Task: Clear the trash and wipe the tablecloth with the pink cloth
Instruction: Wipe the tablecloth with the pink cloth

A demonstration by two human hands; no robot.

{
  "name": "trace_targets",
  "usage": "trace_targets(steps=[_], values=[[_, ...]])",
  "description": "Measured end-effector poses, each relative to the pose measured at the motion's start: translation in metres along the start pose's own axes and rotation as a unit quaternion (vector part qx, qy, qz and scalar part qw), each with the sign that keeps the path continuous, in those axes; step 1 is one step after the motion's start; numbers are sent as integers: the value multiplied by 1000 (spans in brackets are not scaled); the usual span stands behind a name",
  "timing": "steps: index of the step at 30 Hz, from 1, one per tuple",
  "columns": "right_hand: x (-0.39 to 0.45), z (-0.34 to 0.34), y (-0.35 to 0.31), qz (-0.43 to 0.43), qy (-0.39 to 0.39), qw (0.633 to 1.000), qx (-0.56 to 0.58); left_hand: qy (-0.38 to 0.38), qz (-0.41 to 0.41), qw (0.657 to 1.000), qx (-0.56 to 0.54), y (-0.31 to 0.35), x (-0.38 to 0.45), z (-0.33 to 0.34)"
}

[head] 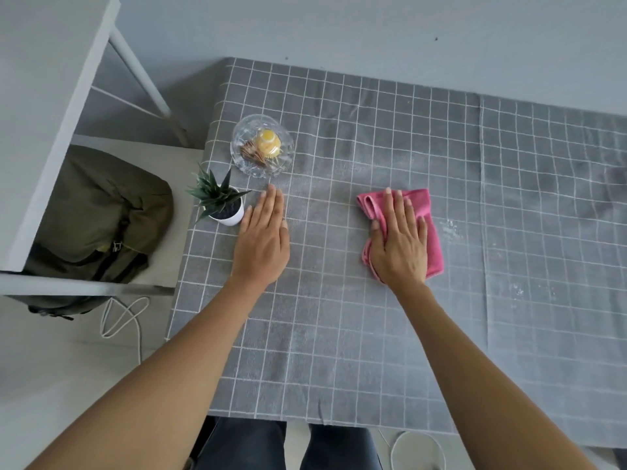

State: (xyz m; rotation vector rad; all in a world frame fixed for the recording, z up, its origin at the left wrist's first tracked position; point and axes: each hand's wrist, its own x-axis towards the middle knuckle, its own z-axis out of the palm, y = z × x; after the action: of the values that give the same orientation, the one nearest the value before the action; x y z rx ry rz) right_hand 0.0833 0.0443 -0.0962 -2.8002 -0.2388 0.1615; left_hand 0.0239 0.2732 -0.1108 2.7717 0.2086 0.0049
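My legs in dark trousers point(258, 446) show just below the near edge of the grey checked tablecloth point(339, 334) that covers the surface. Further out on it, my right hand point(400, 242) lies flat, fingers stretched and together, palm pressing the folded pink cloth point(432, 232) down; nothing is gripped. Left of the pink cloth, well apart from it, my left hand point(263, 242) rests open and flat on the tablecloth, holding nothing. Just beyond its thumb stands a small potted plant point(222, 203) in a white pot. Farther still, left of the pink cloth, sits a glass bowl point(261, 145) with a yellow cupcake in it. White specks point(451, 228) dot the tablecloth right of the pink cloth.
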Motion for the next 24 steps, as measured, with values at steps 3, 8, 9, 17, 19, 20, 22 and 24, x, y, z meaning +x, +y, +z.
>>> trace_targets(steps=[3, 8, 9, 17, 19, 20, 22, 24], values=[[0, 3, 0, 18, 12, 1000, -7, -11, -14, 1000, -17, 13, 6, 2], [-2, 6, 3, 75, 19, 996, -37, -40, 30, 998, -38, 49, 24, 10], [-1, 6, 2, 76, 17, 996, -33, -44, 39, 998, -39, 57, 29, 12], [-8, -3, 22, 45, 18, 999, 7, -20, 58, 998, 17, 75, 37, 30], [-14, -8, 38, 58, 26, 998, 8, -12, 55, 998, 27, 75, 36, 31], [-19, -11, 48, 82, 34, 996, 10, -12, 53, 998, 27, 76, 37, 32], [-27, -14, 65, 145, 54, 988, 14, -11, 52, 998, 27, 76, 37, 33], [-30, -15, 69, 198, 70, 977, 23, -8, 51, 998, 29, 76, 36, 34]])
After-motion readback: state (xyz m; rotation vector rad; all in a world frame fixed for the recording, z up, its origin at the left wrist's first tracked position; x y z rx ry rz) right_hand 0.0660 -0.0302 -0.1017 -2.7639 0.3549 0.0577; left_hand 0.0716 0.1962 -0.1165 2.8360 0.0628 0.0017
